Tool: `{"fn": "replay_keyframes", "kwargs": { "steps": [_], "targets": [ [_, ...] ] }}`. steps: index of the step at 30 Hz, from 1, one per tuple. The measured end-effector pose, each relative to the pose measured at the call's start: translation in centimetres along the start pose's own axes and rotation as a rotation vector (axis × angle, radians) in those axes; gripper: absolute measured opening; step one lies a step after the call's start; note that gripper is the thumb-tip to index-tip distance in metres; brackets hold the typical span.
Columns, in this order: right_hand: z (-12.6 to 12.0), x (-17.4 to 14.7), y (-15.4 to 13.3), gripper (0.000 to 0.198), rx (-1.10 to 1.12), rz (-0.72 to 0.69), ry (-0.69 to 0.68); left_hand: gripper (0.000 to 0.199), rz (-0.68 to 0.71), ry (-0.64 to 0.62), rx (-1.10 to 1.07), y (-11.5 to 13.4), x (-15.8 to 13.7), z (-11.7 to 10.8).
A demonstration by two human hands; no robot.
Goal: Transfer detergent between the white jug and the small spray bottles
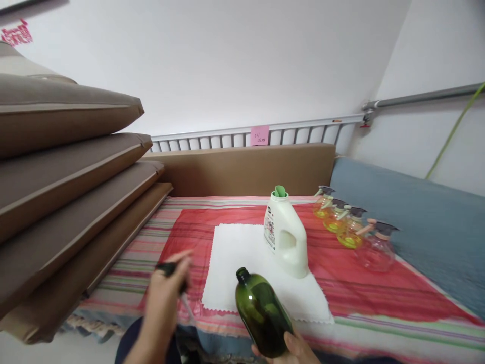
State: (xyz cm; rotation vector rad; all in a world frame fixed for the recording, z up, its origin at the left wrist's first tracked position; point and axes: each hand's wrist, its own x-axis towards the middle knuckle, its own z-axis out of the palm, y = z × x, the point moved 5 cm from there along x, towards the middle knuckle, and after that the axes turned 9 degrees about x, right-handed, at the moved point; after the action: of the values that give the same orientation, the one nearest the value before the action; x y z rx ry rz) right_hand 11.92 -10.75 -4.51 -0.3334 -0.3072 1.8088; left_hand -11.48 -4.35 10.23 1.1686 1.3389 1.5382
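My right hand (293, 349) grips a dark green bottle (261, 313) near its base; the bottle tilts left and its neck has no cap on it. At the left, my left hand (172, 283) is closed around a black pump head (166, 269), whose pale dip tube (187, 308) hangs down; the hand is blurred by motion. Beyond the green bottle, a white jug (286, 237) with a handle and green spout stands upright on a white cloth (231, 263) with zigzag edges.
Several clear spray bottles stand in a row at right, some with yellow liquid (348, 240), the nearest seemingly clear (375, 253). Brown cushions (76, 146) are stacked at left. A red cloth (189, 232) lies under the white one. A blue-grey padded surface (413, 217) borders the right.
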Motion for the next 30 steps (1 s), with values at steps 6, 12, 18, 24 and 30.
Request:
{"fn": "replay_keyframes", "kwargs": {
  "steps": [6, 12, 18, 24, 30],
  "targets": [
    [2.2, 0.5, -0.2, 0.062, -0.045, 0.044, -0.063, 0.039, -0.008, -0.343, 0.197, -5.1, -3.0, 6.9],
    [-0.8, 3.1, 1.4, 0.078, -0.049, 0.026, 0.061, 0.033, 0.043, -0.314, 0.231, -6.0, -2.2, 7.4],
    [-3.9, 4.3, -1.0, 0.062, -0.442, -0.185, 0.401, 0.028, 0.175, -0.261, 0.341, -7.5, 0.0, 7.5],
    [-2.8, 3.8, -13.9, 0.049, -0.837, -0.608, 0.517, 0.028, 0.155, -0.218, 0.492, -10.6, 2.2, 7.7],
    [-2.7, 7.5, -20.7, 0.060, -1.101, -0.693, 0.553, 0.031, 0.062, -0.259, 0.536, -13.7, 2.2, 8.8]
  ]
}}
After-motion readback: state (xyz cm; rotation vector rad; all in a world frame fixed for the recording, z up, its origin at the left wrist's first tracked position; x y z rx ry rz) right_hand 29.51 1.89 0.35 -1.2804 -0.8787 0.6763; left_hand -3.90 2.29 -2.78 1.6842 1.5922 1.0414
